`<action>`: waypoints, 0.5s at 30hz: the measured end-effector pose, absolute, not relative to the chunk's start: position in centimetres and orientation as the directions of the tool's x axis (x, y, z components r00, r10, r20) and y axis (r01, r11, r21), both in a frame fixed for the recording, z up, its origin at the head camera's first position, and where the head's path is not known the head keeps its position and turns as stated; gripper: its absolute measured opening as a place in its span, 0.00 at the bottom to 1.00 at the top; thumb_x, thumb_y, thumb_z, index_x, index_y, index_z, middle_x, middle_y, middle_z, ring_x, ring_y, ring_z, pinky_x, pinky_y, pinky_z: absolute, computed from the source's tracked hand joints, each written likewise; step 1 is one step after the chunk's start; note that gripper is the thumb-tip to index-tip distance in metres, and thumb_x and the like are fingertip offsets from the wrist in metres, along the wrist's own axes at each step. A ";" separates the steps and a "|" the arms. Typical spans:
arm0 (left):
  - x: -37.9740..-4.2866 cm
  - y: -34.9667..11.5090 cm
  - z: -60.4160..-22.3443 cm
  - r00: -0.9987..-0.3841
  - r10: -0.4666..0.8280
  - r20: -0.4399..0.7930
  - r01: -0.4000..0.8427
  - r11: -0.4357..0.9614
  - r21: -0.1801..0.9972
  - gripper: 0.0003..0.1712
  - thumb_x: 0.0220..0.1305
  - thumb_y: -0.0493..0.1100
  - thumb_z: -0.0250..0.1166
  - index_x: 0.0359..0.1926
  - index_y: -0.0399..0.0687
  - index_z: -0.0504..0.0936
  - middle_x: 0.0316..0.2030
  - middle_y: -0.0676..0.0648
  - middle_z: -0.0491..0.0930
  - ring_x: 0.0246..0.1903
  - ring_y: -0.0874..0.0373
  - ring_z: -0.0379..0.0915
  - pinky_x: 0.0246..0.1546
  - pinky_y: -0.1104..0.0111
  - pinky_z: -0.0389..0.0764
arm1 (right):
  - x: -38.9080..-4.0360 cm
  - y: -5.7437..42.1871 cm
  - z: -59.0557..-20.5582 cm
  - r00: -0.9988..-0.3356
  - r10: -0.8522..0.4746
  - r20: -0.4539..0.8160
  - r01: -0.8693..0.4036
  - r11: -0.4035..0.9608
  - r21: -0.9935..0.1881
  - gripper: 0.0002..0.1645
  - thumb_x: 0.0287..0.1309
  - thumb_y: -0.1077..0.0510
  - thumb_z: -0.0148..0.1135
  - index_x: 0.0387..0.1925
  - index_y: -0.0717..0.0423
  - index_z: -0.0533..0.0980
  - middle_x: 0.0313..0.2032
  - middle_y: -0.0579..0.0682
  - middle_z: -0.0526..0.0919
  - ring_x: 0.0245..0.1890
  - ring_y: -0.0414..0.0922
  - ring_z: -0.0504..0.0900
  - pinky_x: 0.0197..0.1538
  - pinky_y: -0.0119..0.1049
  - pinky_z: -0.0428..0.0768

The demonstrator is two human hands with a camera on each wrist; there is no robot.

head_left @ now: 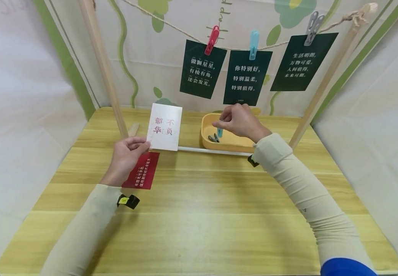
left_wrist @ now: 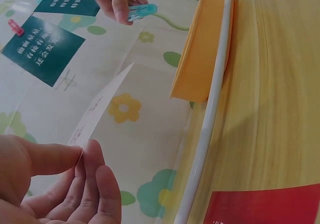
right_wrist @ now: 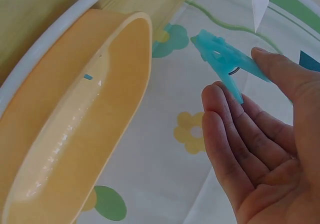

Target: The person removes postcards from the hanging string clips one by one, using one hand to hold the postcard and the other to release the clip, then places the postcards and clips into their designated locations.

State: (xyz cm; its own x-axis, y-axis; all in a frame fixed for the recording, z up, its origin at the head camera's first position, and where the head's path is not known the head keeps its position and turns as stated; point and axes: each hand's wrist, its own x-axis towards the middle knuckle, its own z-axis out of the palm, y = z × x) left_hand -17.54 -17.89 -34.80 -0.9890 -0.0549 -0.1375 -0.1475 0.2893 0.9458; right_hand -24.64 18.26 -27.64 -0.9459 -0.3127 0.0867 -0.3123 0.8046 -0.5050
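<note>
Between thumb and fingers my left hand pinches a white card with red characters by its lower left corner, above the table. My right hand holds a light blue clothespin by its handle ends, over the yellow tray. In the head view the fingers partly cover that clothespin. A grey clothespin lies in the tray. Three dark green cards hang from a rope: one under a red clothespin, one under a blue clothespin, one under a grey clothespin.
A red card lies on the table below my left hand. Wooden posts stand at left and right, with the rope strung between them. A white rod runs low in front of the tray.
</note>
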 end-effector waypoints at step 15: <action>-16.6 -18.4 -36.0 -0.987 0.047 -0.154 -0.135 0.286 0.949 0.23 0.76 0.46 0.66 0.64 0.36 0.80 0.53 0.42 0.90 0.42 0.67 0.87 0.52 0.71 0.88 | -25.4 18.8 -29.5 -0.962 -0.271 0.028 -0.244 0.810 -0.533 0.17 0.65 0.43 0.73 0.38 0.53 0.87 0.36 0.52 0.88 0.34 0.49 0.81 0.37 0.40 0.81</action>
